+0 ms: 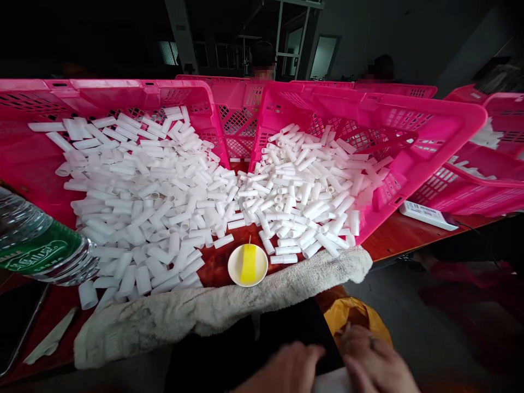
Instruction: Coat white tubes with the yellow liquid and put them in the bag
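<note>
At the bottom edge, my left hand and my right hand are close together, both blurred by motion. The fingers of each look curled and closed. A smooth white piece shows between them, mostly cut off by the frame, so its kind cannot be made out. Beyond the hands, a small round white dish carries a yellow strip with a thin pin-like tip. Many short white plastic tubes form a heap on the left, and more tubes heap on the right.
Two tilted pink baskets spill the tubes onto the red table. A rolled towel lines its front edge. A water bottle leans in from the left. A yellow bag hangs below, and a white box lies right.
</note>
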{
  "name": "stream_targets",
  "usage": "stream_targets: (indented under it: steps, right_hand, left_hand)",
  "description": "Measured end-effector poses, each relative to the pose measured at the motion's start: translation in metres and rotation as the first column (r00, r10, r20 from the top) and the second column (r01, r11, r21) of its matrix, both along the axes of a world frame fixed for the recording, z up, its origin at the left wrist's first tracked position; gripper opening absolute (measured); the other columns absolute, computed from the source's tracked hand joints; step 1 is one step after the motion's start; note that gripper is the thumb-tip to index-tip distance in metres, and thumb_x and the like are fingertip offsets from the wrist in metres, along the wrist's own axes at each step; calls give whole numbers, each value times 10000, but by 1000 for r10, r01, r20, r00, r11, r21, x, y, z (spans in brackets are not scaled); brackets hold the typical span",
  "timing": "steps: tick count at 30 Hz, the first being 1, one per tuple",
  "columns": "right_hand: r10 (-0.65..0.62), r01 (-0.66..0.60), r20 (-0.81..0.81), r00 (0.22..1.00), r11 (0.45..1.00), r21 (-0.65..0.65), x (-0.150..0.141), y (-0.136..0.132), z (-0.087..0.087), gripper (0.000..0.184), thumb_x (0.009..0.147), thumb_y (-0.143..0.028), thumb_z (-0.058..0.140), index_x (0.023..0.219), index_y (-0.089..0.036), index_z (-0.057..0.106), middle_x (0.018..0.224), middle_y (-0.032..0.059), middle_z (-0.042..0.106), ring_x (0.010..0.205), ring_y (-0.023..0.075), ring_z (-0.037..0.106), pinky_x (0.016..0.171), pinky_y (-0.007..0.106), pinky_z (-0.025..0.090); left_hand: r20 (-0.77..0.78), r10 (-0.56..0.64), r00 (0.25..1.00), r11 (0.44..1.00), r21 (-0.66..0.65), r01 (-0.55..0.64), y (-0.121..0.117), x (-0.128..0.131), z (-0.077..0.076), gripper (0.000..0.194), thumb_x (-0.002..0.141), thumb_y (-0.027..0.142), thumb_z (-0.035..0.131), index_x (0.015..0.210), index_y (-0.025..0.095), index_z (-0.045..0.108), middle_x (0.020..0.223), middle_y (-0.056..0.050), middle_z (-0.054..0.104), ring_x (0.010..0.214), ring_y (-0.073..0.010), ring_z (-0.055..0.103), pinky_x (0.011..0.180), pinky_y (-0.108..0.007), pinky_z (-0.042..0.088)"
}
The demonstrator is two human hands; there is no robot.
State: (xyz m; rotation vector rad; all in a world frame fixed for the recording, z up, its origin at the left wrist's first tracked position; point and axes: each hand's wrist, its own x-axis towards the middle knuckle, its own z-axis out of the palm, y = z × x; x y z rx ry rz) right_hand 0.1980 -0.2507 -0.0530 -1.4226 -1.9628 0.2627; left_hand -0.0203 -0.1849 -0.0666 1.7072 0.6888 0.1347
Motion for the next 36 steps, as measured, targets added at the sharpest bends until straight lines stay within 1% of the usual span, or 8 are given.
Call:
stream_targets:
  steps: [2,3,6,13,18,24,31,36]
  right_hand:
    - [-221,225,78,972,973,-55,42,-16,-6,324,902,-290,365,619,-233,514,579,35,571,545,170,579,508,274,471]
    - [-350,371,156,924,919,-136,63,-23,-12,360,905,-327,374,582,-233,504,540,32,548,499,171,561,469,276,448]
    - [-455,555,353,817,788,-268,103,-28,-36,343,827,-472,500,581,-238,549,536,44,558,456,195,548,450,312,433]
    - [-218,212,225,950,976,51,17,81,-35,227,915,-257,436,941,-168,643,947,117,658,848,208,631,778,335,514]
    - [-41,111,465,884,986,-122,-35,141,-22,205,852,-105,472,741,-160,635,779,85,626,729,207,604,680,326,487]
    - [-137,230,532,836,967,-113,-36,154,-24,131,813,-121,532,913,-142,614,883,106,617,767,223,603,664,317,461]
    - [-182,146,461,869,983,113,-32,157,-20,158,800,-176,547,929,-115,615,907,141,647,790,250,607,706,364,507]
    - [7,-16,68,998,989,144,-46,150,-24,296,902,-259,479,1163,-158,575,1036,106,673,881,196,652,791,328,557]
  left_hand:
    - [-20,234,972,913,349,-213,20,-30,9,438,822,549,475,1095,221,569,1180,-122,571,1099,-304,499,913,-414,419]
    - [0,410,912,769,538,-346,33,-49,14,366,884,453,394,1115,223,561,1143,-119,590,1077,-281,524,918,-416,420]
    - [-158,629,762,540,793,-282,71,-98,25,281,897,308,353,972,186,595,957,-109,622,922,-268,580,850,-435,438]
    - [-517,661,544,602,798,27,94,-106,39,263,905,220,317,785,183,549,800,-68,599,754,-221,604,662,-325,431]
    - [-560,639,527,619,781,80,95,-106,40,142,832,199,453,795,151,582,841,-108,598,824,-269,598,727,-363,452]
    - [-403,658,636,553,832,-45,103,-107,31,143,824,212,466,827,156,597,861,-95,597,856,-254,575,789,-393,460]
    - [219,719,659,376,676,-634,85,-122,30,323,885,371,492,1158,205,448,1108,-82,592,1011,-224,589,888,-368,488]
    - [121,595,795,433,785,-443,57,-114,12,271,901,229,411,1150,231,518,1116,-83,552,1042,-212,562,874,-336,509]
